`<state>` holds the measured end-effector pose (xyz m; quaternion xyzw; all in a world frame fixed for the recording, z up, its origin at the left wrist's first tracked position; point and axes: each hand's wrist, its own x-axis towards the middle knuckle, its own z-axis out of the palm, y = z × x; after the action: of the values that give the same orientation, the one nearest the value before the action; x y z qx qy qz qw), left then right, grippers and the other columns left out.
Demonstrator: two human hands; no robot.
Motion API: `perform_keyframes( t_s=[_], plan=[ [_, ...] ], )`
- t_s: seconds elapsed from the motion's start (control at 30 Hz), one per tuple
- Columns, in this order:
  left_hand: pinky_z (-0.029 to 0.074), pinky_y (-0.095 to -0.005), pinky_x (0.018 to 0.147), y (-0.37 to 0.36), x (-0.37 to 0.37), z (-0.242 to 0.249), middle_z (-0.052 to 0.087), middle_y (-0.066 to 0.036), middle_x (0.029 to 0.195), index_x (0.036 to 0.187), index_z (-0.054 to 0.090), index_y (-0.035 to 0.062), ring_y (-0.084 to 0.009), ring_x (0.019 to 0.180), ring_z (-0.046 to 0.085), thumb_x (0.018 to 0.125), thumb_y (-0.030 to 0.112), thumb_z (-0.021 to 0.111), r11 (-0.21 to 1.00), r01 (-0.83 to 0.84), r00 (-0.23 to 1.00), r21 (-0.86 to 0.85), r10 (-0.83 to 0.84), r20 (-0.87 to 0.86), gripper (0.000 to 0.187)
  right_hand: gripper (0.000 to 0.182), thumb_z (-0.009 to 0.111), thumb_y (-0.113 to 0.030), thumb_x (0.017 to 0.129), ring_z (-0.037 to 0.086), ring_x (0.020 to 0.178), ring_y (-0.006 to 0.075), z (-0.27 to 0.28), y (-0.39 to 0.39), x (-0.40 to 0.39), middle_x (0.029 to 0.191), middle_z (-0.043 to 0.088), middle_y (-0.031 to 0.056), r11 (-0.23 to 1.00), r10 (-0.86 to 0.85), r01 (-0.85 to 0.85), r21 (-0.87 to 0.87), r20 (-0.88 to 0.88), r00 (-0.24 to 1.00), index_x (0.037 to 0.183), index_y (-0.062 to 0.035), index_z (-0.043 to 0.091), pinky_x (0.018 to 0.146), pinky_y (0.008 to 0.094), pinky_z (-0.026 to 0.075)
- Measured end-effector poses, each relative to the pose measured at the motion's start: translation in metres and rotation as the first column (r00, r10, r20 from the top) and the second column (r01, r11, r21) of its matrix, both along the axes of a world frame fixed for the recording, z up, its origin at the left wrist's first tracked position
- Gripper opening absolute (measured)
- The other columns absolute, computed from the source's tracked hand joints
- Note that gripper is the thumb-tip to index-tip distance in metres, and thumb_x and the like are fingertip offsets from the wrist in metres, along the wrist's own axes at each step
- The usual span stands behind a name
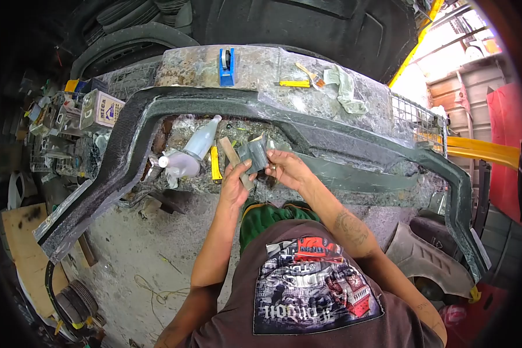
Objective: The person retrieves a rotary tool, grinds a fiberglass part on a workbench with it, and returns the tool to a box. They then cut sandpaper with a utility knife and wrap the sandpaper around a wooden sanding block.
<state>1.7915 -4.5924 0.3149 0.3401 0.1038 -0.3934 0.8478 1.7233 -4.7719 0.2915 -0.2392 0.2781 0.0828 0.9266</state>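
My left hand (235,181) is closed around a flat, tan wooden strip (229,151) and the near edge of a dark grey sheet (254,153) that looks like sandpaper. On the other side of that sheet, my right hand (287,169) pinches it between thumb and fingers. Both hands are held close together in front of my body, above the near edge of the worktable (214,64). A long dark moulded vehicle panel (214,106) arches across the table beyond them. Just left of the strip lies a yellow-handled tool (216,163).
Two translucent plastic bottles (203,139) lie left of my hands. At the table's back are a blue tape dispenser (227,68), a yellow cutter (294,84), a brush (311,75) and a pale cloth (349,93). A metal can (101,110) stands left; the panel overhangs both sides.
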Motion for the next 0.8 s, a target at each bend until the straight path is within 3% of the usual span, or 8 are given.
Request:
perform_keyframes(
  t_s=[0.13,0.2,0.3,0.37,0.43,0.5,0.63,0.8],
  plan=[
    [0.047,-0.0311,0.064,-0.011,0.003,-0.002,0.065,-0.001,0.095,0.106,0.061,0.0050,-0.0125,0.083,0.060,0.091,0.013,0.070,0.991,0.014,0.994,0.133,-0.028,0.104,0.019,0.018,0.063,-0.010,0.099,0.067,0.087,0.0188,0.007,-0.011,-0.012,0.096,0.068,0.0059,1.000,0.005,-0.004,0.005,-0.080,0.997,0.113,0.0018,0.063,0.075,0.0330,0.060],
    [0.047,-0.0372,0.065,-0.010,0.008,-0.004,0.065,-0.006,0.091,0.103,0.061,0.0025,-0.0203,0.082,0.061,0.091,0.014,0.069,0.833,-0.072,0.833,0.549,-0.252,0.492,0.019,0.028,0.066,-0.015,0.098,0.068,0.093,0.0168,0.036,-0.011,-0.020,0.102,0.069,0.0096,0.634,-0.169,0.088,-0.768,-0.026,0.985,0.118,0.0036,0.062,0.076,0.0322,0.059],
    [0.048,-0.0446,0.070,-0.010,0.009,0.006,0.065,-0.017,0.089,0.100,0.057,-0.0005,-0.0365,0.083,0.061,0.090,0.015,0.068,0.552,-0.213,0.608,0.806,-0.571,0.552,0.021,0.039,0.068,-0.019,0.096,0.066,0.103,0.0160,0.041,-0.035,-0.039,0.116,0.067,0.0155,0.469,0.002,-0.104,-0.877,-0.116,0.993,0.126,0.0043,0.059,0.079,0.0313,0.059],
    [0.046,-0.0415,0.067,-0.014,-0.003,0.015,0.062,-0.016,0.082,0.098,0.057,-0.0004,-0.0330,0.076,0.058,0.091,0.014,0.067,0.619,-0.246,0.504,0.746,-0.576,0.644,0.018,0.047,0.068,-0.021,0.097,0.065,0.109,0.0174,0.049,-0.029,-0.044,0.128,0.063,0.0171,0.509,0.079,-0.186,-0.840,-0.170,0.982,0.134,0.0062,0.054,0.086,0.0307,0.058],
    [0.045,-0.0384,0.064,-0.025,-0.018,0.030,0.059,-0.015,0.075,0.097,0.057,-0.0002,-0.0295,0.069,0.056,0.092,0.013,0.065,0.694,-0.266,0.393,0.669,-0.555,0.733,0.016,0.054,0.067,-0.021,0.098,0.064,0.113,0.0191,0.050,-0.018,-0.045,0.132,0.061,0.0152,0.761,0.063,0.000,-0.649,0.074,0.995,0.140,0.0084,0.048,0.092,0.0316,0.055],
    [0.048,-0.0433,0.072,-0.031,-0.030,0.047,0.065,-0.021,0.087,0.098,0.058,-0.0003,-0.0430,0.086,0.059,0.090,0.004,0.063,0.835,-0.239,0.182,0.495,-0.462,0.868,0.010,0.053,0.067,-0.019,0.098,0.064,0.114,0.0184,0.054,-0.025,-0.050,0.133,0.061,0.0144,0.832,0.082,0.008,-0.555,0.137,0.987,0.140,0.0075,0.048,0.094,0.0318,0.054],
    [0.049,-0.0395,0.072,-0.036,-0.038,0.065,0.060,-0.014,0.097,0.094,0.066,-0.0021,-0.0306,0.085,0.061,0.084,0.006,0.077,0.808,-0.340,0.331,0.482,-0.377,0.865,0.017,0.049,0.069,-0.011,0.095,0.065,0.109,0.0160,0.051,-0.034,-0.060,0.127,0.064,0.0108,0.948,0.069,0.008,-0.319,0.228,0.971,0.138,0.0045,0.052,0.098,0.0328,0.052],
    [0.049,-0.0362,0.074,-0.038,-0.041,0.054,0.059,-0.011,0.100,0.093,0.069,-0.0021,-0.0252,0.085,0.061,0.081,0.011,0.081,0.780,-0.386,0.385,0.493,-0.349,0.854,0.021,0.052,0.073,-0.010,0.092,0.067,0.099,0.0133,0.035,-0.040,-0.065,0.109,0.070,0.0078,0.805,0.240,-0.118,-0.581,0.136,0.961,0.137,0.0052,0.052,0.093,0.0301,0.053]
  ],
)
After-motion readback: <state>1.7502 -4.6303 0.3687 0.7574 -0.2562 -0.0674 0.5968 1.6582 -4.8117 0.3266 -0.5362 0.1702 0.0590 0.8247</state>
